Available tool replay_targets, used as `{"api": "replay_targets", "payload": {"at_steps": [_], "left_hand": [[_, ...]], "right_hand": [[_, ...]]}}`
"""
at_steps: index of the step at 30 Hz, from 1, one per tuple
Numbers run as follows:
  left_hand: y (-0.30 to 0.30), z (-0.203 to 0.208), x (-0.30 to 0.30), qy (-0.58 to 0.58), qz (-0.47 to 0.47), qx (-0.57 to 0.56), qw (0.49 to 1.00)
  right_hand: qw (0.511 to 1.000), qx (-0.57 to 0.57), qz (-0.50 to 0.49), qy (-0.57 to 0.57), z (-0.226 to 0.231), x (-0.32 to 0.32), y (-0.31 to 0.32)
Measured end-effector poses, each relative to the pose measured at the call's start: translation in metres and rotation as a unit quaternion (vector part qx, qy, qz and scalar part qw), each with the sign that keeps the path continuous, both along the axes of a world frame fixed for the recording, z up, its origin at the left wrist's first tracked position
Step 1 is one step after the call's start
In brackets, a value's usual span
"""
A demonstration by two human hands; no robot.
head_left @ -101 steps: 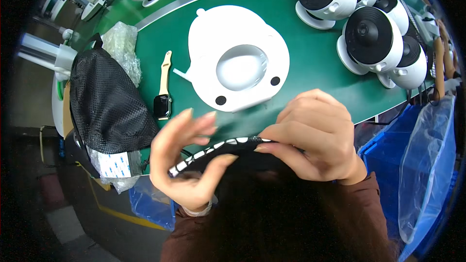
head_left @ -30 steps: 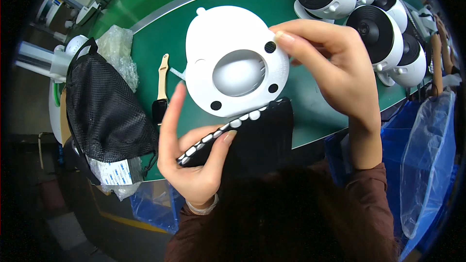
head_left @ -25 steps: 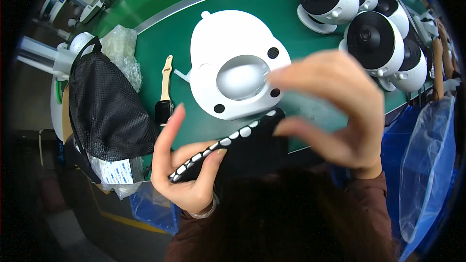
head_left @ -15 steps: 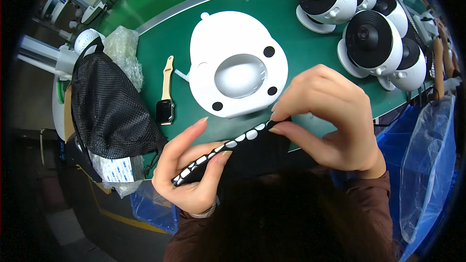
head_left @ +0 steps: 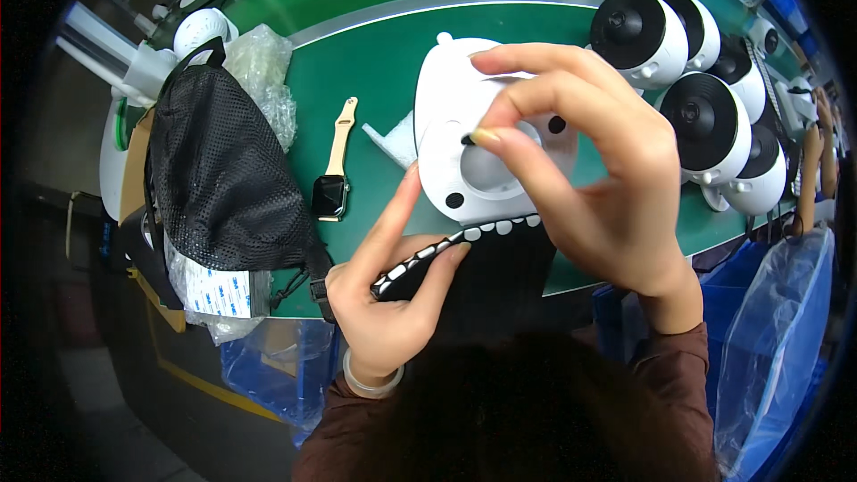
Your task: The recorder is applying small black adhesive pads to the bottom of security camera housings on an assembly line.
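My left hand (head_left: 384, 308) grips a bent black sheet (head_left: 420, 261) with white rounded spots along its edge, thumb below it and index finger stretched toward the housing. Between thumb and fingertip, my right hand (head_left: 616, 170) pinches a small black pad (head_left: 468, 139) above a white rounded plastic housing (head_left: 442, 94). The housing lies on the green table with an oval hollow in its middle, partly covered by my right hand. Two round black pads are visible on it, a lower left pad (head_left: 454, 201) and a right-hand pad (head_left: 556, 124).
A smartwatch (head_left: 330, 196) with a beige strap lies left of the housing. Beyond it are a black mesh bag (head_left: 219, 170) and bubble wrap (head_left: 259, 71). Several white-and-black round devices (head_left: 705, 120) crowd the right side. A blue bin (head_left: 754, 303) with clear plastic lining stands lower right.
My right hand has left the sheet's end and moved up over the housing with a small black pad. The left hand still holds the sheet. The whole view has shifted slightly.
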State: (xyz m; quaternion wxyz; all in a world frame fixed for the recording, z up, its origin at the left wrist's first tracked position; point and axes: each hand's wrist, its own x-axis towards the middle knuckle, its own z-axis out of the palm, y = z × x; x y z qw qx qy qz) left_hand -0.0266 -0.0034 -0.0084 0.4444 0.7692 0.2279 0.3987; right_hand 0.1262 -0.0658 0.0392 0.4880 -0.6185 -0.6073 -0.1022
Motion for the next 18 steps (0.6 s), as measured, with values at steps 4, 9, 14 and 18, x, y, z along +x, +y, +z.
{"api": "replay_targets", "payload": {"at_steps": [4,9,14,18], "left_hand": [[0.004,-0.003,0.003,0.003,-0.025,0.025,0.999],[0.005,-0.006,0.006,-0.017,-0.050,0.021,0.998],[0.006,-0.009,0.007,-0.028,-0.062,0.022,0.997],[0.007,-0.009,0.007,-0.030,-0.070,0.012,0.997]], "right_hand": [[0.999,-0.045,-0.003,0.025,-0.001,-0.003,0.006],[0.999,-0.031,-0.021,0.013,-0.001,-0.004,0.010],[0.999,-0.042,-0.024,0.006,0.000,-0.004,0.010],[0.999,-0.037,-0.022,0.002,0.000,-0.004,0.010]]}}
